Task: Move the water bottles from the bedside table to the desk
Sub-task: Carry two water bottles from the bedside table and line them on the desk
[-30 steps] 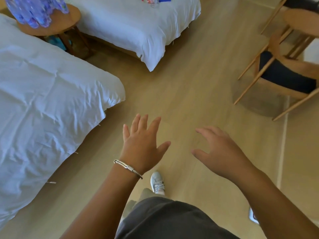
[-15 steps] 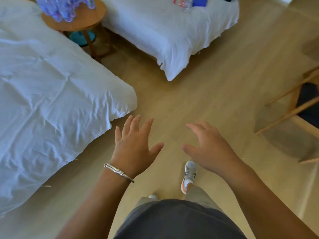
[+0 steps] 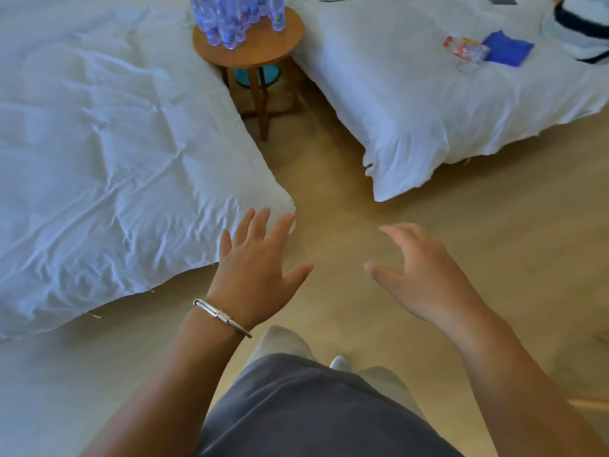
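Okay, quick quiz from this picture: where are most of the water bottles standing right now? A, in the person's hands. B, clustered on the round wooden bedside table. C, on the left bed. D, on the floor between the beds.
B: the water bottles stand clustered on the round wooden bedside table between the two beds, while the left hand and right hand are both empty with fingers spread over the floor.

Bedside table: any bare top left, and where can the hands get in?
The bedside table is bare on its near and right side. The water bottles crowd the far left. Both beds hem it in: left bed, right bed. The floor aisle between them is the way in.
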